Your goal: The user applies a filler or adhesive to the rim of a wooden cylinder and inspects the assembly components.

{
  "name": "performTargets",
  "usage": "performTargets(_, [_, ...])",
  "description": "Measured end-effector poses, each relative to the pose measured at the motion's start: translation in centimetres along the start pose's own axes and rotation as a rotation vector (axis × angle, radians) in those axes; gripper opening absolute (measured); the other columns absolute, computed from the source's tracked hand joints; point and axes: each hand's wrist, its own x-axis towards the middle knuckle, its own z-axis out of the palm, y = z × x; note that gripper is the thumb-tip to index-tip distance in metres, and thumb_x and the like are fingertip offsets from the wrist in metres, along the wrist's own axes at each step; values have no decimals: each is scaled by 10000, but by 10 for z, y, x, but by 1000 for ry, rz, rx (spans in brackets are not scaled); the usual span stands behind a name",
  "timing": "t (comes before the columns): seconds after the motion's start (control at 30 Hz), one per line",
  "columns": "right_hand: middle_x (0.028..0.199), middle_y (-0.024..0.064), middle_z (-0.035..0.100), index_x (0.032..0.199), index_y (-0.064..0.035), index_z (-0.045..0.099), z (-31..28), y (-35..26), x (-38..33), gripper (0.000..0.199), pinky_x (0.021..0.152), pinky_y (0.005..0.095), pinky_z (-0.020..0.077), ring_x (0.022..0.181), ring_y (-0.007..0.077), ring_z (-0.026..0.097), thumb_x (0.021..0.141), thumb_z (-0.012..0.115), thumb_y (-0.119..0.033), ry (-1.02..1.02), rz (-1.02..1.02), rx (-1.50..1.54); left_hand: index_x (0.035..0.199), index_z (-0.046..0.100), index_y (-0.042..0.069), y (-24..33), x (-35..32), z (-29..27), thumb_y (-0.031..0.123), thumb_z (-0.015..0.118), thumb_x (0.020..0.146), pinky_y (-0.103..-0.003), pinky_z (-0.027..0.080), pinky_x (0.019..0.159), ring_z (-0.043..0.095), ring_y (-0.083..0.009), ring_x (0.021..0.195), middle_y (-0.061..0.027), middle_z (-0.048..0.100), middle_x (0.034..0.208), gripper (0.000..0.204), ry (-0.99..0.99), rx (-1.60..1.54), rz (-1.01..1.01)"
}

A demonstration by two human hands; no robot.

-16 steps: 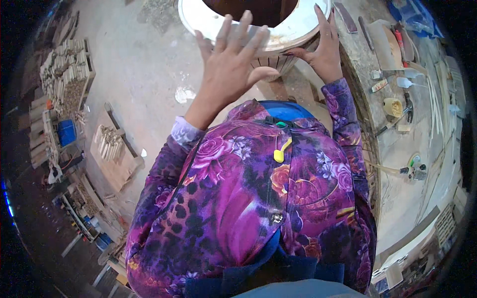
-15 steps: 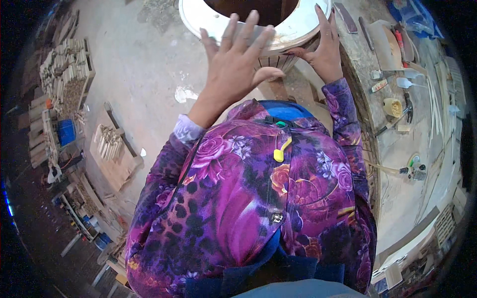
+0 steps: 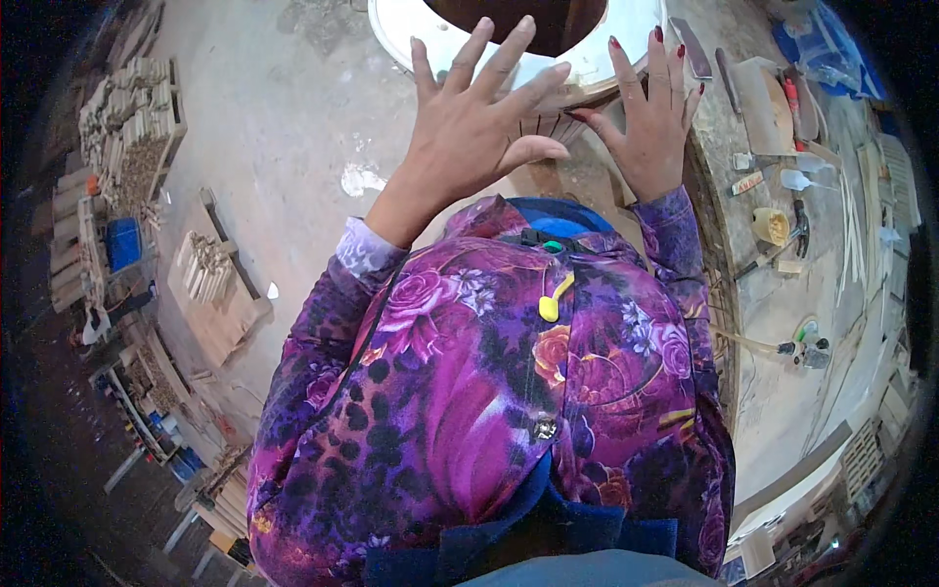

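Head camera, looking straight down: the left hand is spread wide, all five fingers fanned, palm down over the near edge of a big round white ring with a dark brown hollow in its middle. It grips nothing; whether the palm actually rests on the rim or floats just above it, I cannot tell. The right hand is open too, fingers straight and pointing far, red-painted nails, lying flat against the ring's right near edge where the smooth white surface meets the workbench. Nothing is held there either. Between the two hands, just under the left thumb, sits a ribbed tan piece, its face cut with fine parallel grooves, tucked against the ring's underside.

The ring itself is at the far centre, glossy and curved, partly cut off by the top edge. Both arms come up in sleeves of a purple floral jacket, soft cloth with rose prints and leopard spots.

To the right, the bench is pale, dusty and curved, littered with a yellow cup, small tubes and hand tools. To the left, on rough grey concrete floor, a wooden crate holds short pale sticks, with more stacked timber beyond.
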Motion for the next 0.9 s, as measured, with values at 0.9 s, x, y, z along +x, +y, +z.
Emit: performTargets(0.9, [1714,97,155,1575,-450,358,-18,-39,-3,872,1149,754,169,1571,380,122,809,770,-515,-163,-94,58,1492,517,398,-10,-30,-7,681,540,922,-720,23,1191,204,-325,1552,-47,284,1678,636,68,-119,-171])
